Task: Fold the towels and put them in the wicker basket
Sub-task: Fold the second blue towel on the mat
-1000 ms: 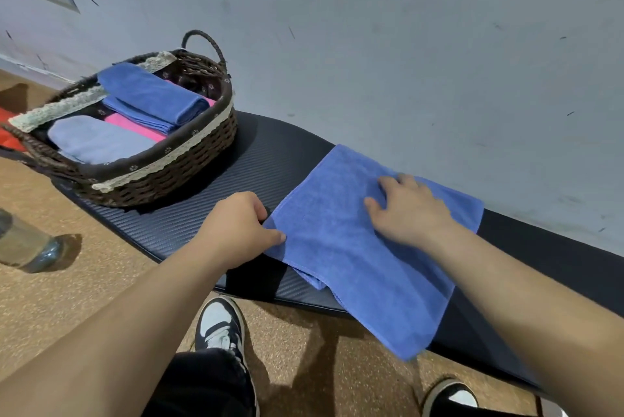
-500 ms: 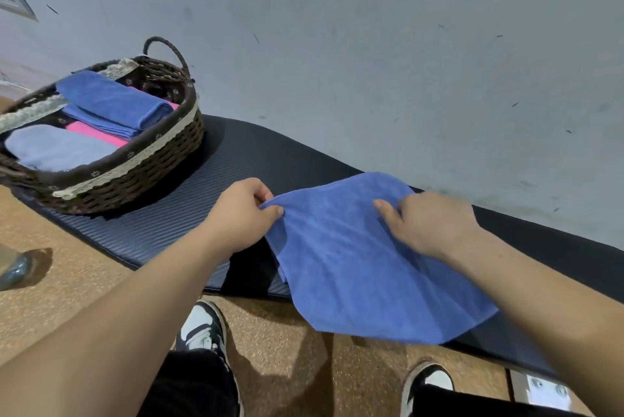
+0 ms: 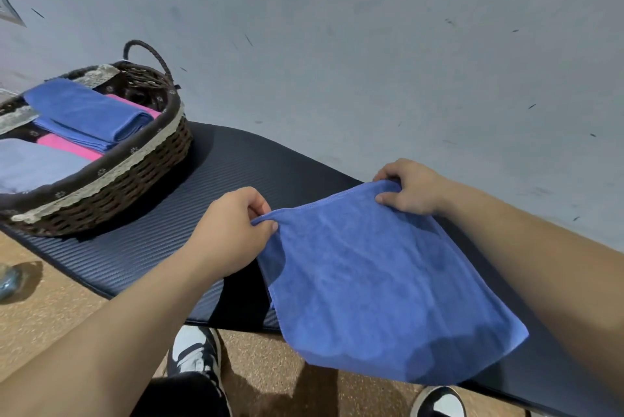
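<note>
A blue towel (image 3: 378,285) hangs in the air over the near edge of the black mat (image 3: 209,200). My left hand (image 3: 229,231) pinches its upper left corner, and my right hand (image 3: 410,189) pinches its upper right corner. The cloth droops toward me from that top edge. At the far left stands the brown wicker basket (image 3: 135,177). Inside it lie a folded blue towel (image 3: 87,109), a pink towel (image 3: 67,148) and a pale lilac towel (image 3: 30,163).
The grey wall (image 3: 371,45) rises right behind the mat. A clear plastic bottle (image 3: 8,281) lies on the brown cork floor (image 3: 50,322) at the left edge. My two black and white shoes (image 3: 194,349) stand below the mat's near edge.
The towel lay flat on the mat with my right palm on it. Both hands have since taken its top corners and lifted it, so it hangs between them.
</note>
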